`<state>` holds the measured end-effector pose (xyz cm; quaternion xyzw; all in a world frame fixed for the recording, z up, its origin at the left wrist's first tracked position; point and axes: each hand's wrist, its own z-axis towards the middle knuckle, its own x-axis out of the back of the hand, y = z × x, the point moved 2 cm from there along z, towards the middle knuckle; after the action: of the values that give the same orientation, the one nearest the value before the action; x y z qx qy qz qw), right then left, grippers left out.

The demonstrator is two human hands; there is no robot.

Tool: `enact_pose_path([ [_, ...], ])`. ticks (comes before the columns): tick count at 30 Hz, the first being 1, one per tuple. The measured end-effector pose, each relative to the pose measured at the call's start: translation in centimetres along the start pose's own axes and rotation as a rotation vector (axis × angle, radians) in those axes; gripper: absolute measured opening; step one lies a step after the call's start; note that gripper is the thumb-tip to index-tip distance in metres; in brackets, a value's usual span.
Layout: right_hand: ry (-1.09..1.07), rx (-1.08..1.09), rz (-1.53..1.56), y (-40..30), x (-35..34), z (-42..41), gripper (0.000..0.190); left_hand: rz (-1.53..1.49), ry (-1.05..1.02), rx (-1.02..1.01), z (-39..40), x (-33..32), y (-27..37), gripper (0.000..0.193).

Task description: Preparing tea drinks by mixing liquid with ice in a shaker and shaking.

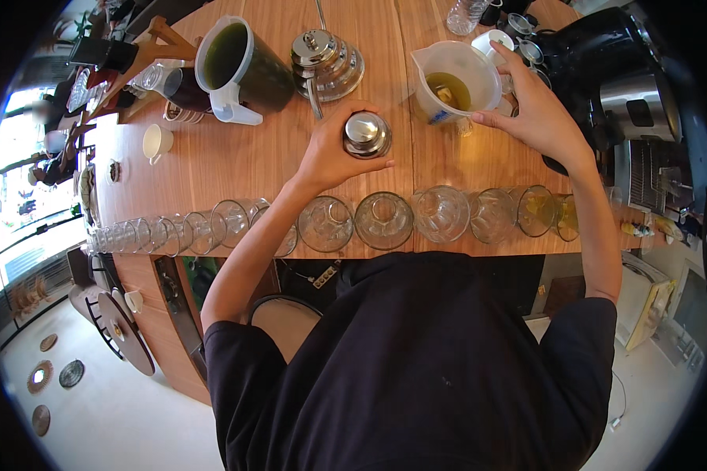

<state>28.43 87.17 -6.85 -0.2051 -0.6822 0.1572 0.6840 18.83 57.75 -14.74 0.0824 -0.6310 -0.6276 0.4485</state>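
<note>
My left hand curls around a shiny metal cocktail shaker with a domed cap, standing above the wooden counter's near side. My right hand is spread beside a translucent plastic measuring jug, with the thumb close to its rim. Yellow-green liquid with a pale lump lies in that jug. Behind my left hand stands a metal gooseneck kettle. Left of the kettle is a larger plastic jug filled with dark green liquid.
Several drinking glasses line the wooden counter's near edge; those at right hold yellow-green contents. A black appliance flanks my right arm. Left are a cream cup and a wooden stand. A white cup sits behind the measuring jug.
</note>
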Motion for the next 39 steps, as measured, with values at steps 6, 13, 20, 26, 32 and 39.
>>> enact_pose_path([
  [6, 0.104, 0.091, -0.214, -2.4, 0.5, 0.4, 0.103, 0.032, -0.046, 0.02, 0.2, -0.4, -0.1, 0.069],
  [13, 0.205, 0.342, -0.147, -7.8, -0.1, 2.2, 0.082, -0.021, -0.088, 0.145, 0.1, -0.5, -0.3, 0.071],
  [20, -0.238, 0.75, 0.019, -14.4, -7.7, 6.3, 0.043, 0.855, -0.075, -0.403, -2.2, -2.3, -7.3, 0.073],
  [26, -0.175, 1.012, -0.159, -16.0, -14.1, 7.6, 0.048, 0.499, -0.09, -0.169, -1.0, -2.8, -8.6, 0.073],
  [32, -0.29, 0.791, -0.132, -16.3, -13.9, 7.5, 0.063, 0.096, -0.131, 0.049, -3.5, -3.0, -8.9, 0.073],
  [39, -0.435, 0.687, 0.0, -16.4, -13.5, 8.0, 0.071, -0.373, -0.211, 0.316, -3.4, -2.9, -10.3, 0.074],
])
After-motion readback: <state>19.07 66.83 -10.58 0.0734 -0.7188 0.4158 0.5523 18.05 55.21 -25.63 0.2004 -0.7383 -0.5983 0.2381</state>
